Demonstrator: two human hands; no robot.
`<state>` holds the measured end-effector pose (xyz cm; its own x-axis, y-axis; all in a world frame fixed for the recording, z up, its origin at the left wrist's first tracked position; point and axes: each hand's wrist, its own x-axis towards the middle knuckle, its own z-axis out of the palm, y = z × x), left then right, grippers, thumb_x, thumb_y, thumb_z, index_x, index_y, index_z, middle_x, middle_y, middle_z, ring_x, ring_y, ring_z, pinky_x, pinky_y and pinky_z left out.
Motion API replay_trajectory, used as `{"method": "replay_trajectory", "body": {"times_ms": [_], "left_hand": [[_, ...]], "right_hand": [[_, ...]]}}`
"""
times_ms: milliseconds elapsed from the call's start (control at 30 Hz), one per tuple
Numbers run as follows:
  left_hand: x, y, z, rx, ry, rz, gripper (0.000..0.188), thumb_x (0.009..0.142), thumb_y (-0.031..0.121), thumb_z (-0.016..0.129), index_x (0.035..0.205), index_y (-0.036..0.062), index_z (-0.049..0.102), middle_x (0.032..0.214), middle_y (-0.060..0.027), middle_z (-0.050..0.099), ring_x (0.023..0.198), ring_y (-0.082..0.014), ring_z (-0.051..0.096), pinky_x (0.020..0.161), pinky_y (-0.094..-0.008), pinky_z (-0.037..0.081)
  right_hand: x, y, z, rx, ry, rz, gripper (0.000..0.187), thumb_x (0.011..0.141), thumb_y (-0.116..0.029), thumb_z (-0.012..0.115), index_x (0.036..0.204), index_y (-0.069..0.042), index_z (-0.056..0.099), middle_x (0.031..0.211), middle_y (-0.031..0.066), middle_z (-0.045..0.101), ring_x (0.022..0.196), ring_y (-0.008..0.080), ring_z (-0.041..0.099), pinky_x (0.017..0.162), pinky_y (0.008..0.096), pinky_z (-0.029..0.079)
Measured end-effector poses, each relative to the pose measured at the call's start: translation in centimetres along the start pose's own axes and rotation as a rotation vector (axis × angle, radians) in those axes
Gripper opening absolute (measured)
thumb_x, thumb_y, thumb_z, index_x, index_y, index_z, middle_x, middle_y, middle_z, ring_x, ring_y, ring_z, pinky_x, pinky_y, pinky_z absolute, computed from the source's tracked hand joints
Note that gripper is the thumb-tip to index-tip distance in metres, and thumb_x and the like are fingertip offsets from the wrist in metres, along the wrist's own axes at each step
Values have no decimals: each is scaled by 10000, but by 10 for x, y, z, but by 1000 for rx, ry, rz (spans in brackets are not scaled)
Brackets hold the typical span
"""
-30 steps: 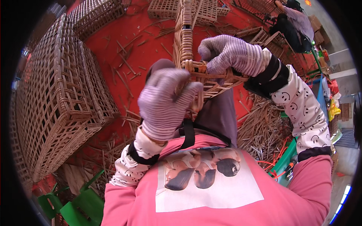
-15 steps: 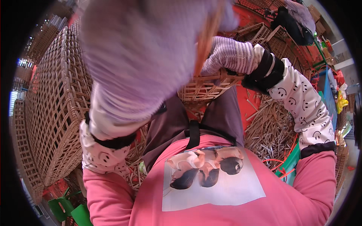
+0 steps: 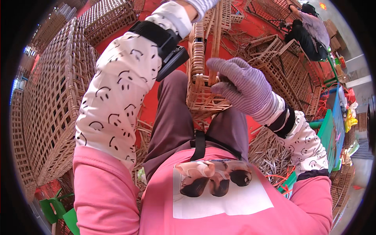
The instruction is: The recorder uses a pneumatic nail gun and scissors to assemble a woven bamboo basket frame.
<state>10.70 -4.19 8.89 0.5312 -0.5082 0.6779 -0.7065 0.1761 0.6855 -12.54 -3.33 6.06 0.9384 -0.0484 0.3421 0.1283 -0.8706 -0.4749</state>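
A woven brown wicker frame (image 3: 196,58) with a wrapped rim stands between my knees, and a loose flat wicker strip (image 3: 216,35) rises from its near corner. My right hand (image 3: 246,84), in a striped lilac knit glove, is beside that corner. Its fingers are curved and apart from the thumb, close to the strip. My left hand (image 3: 201,5), in the same kind of glove, reaches past the far end of the frame. The top edge cuts it off, so its fingers are hidden.
A tall wicker basket (image 3: 55,102) stands at my left, with another basket (image 3: 107,19) behind it. More woven frames (image 3: 286,68) lie at the right. Cut strips (image 3: 270,152) litter the red floor covering (image 3: 150,105). Another person (image 3: 311,29) crouches at the far right.
My left hand, blurred in front of the frame before, has gone forward and up to the top edge. My right hand has let go of the frame's corner and moved slightly nearer.
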Motion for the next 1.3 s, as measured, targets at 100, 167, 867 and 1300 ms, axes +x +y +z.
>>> {"method": "replay_trajectory", "body": {"times_ms": [100, 167, 867, 1300], "left_hand": [[-11, 23, 9, 79, -65, 25, 222, 837, 227, 551, 875, 27, 638, 844, -161, 651, 826, -287, 619, 754, -361, 474], [-25, 38, -2, 234, 143, 179, 209, 852, 196, 541, 878, 5, 620, 751, -148, 640, 693, -259, 624, 686, -360, 496], [-269, 66, -33, -271, 5, -307, 327, 824, 70, 614, 1121, -33, 525, 799, -54, 522, 649, -93, 512, 604, -221, 438], [-256, 58, -75, -172, -219, -444, 259, 804, 7, 609, 1062, 30, 597, 826, -77, 603, 853, -168, 603, 714, -254, 495]], "right_hand": [[-3, 12, 1, -69, -6, -100, 346, 762, -156, 680, 1080, -54, 591, 819, 136, 570, 750, 327, 596, 670, 365, 496], [2, 18, 1, -34, -27, -134, 334, 761, -167, 686, 1062, -43, 610, 839, 138, 589, 763, 313, 605, 688, 348, 498], [44, 21, -8, 851, -641, 680, 324, 778, -131, 680, 1053, -13, 553, 861, 13, 602, 776, 85, 580, 701, 218, 480], [45, 23, -11, 840, -603, 639, 282, 762, -124, 690, 999, -12, 585, 826, 12, 598, 712, 79, 574, 618, 215, 482]]}}
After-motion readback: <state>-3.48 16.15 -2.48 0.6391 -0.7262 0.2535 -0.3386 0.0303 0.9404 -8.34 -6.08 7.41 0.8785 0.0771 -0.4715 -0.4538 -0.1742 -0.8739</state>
